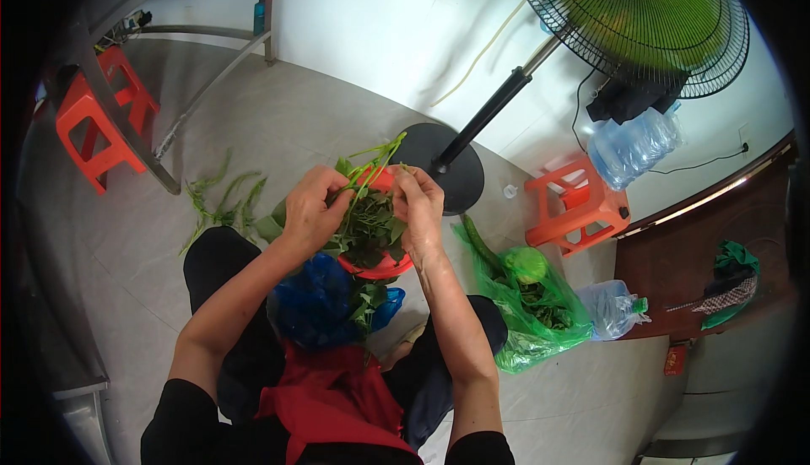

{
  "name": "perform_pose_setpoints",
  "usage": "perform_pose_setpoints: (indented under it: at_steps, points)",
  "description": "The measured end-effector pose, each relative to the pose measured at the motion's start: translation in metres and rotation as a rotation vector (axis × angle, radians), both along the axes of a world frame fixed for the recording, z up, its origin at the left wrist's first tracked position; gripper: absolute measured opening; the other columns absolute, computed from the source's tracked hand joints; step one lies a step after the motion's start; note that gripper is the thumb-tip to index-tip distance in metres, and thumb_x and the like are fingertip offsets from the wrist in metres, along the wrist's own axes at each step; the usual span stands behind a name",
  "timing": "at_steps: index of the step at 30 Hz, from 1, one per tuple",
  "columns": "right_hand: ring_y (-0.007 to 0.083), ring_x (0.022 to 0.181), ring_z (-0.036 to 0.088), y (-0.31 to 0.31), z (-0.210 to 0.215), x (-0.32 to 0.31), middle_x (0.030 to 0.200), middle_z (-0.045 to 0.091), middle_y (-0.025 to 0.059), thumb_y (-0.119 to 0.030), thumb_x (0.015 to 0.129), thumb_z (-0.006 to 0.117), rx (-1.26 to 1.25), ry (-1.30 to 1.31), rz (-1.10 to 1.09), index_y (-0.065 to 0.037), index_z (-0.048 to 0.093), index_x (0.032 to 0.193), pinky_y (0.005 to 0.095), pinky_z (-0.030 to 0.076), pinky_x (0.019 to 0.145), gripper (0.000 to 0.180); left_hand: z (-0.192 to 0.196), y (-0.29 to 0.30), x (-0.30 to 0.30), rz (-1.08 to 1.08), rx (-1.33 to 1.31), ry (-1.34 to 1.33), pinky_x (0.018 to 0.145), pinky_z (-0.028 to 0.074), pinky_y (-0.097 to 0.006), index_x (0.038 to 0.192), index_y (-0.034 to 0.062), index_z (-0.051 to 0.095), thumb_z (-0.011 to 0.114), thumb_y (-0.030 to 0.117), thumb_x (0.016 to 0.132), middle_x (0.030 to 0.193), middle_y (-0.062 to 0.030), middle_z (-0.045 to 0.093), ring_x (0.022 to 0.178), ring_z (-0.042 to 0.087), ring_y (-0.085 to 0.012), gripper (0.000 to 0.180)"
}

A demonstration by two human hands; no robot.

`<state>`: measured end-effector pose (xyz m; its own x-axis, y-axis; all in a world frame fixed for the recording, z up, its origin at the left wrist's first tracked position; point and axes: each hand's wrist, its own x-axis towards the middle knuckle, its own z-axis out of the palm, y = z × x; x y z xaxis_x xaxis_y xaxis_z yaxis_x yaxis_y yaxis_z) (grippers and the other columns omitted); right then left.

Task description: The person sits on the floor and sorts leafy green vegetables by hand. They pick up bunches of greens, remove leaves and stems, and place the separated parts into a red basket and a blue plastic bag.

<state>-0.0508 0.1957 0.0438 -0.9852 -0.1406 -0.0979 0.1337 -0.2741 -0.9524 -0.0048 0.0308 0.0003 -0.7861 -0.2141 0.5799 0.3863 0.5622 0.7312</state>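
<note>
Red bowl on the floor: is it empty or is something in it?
Not empty: green leaves are heaped inside the red bowl, with its rim showing around them.

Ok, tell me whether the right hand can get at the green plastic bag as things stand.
Probably yes, with a lean: the green plastic bag lies on the floor just outside the right knee, and nothing seems to cover it from above. The right hand, though, is busy at the green stems.
</note>
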Motion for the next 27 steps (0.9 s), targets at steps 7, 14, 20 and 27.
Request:
perform_pose_setpoints:
  at_steps: [7,14,20,27]
  points:
    - [-0.0007,0.048,0.030,0.001,-0.011,-0.004,0.064,0.046,-0.0083,-0.011,0.090,0.063,0.041,0.032,0.003,-0.005,0.065,0.091,0.0191,0.019,0.043,0.007,0.005,0.000,0.001,-0.015,-0.275,0.156,0.061,0.043,-0.037,0.087,0.0069,0.060,0.072,0.004,0.077,0.074,-0.0060,0.055,0.068,0.057,-0.0251,0.016]
    - [-0.0002,0.049,0.034,0.005,-0.009,-0.011,0.064,0.049,-0.0069,-0.015,0.089,0.062,-0.027,-0.082,0.037,-0.006,0.063,0.086,0.0184,0.022,0.043,0.009,0.002,0.004,0.003,0.015,-0.209,0.029,0.059,0.045,-0.039,0.089,0.0074,0.058,0.071,0.006,0.077,0.076,-0.0066,0.057,0.067,0.058,-0.0265,0.017]
    - [0.0000,0.049,0.037,0.002,-0.019,-0.014,0.064,0.050,-0.0059,-0.016,0.088,0.062,0.040,-0.075,0.051,-0.005,0.064,0.087,0.0186,0.024,0.042,0.012,-0.002,0.003,0.005,-0.014,-0.250,0.033,0.057,0.046,-0.039,0.089,0.0067,0.058,0.071,0.006,0.077,0.076,-0.0074,0.057,0.065,0.059,-0.0270,0.018]
    - [0.0005,0.049,0.039,0.004,-0.023,-0.015,0.066,0.054,-0.0038,-0.011,0.088,0.058,0.080,-0.071,0.021,-0.003,0.063,0.082,0.0194,0.024,0.041,0.011,-0.008,-0.003,0.006,0.034,-0.227,-0.145,0.064,0.048,-0.045,0.086,0.0069,0.060,0.070,0.013,0.080,0.083,-0.0106,0.062,0.077,0.062,-0.0339,0.013]
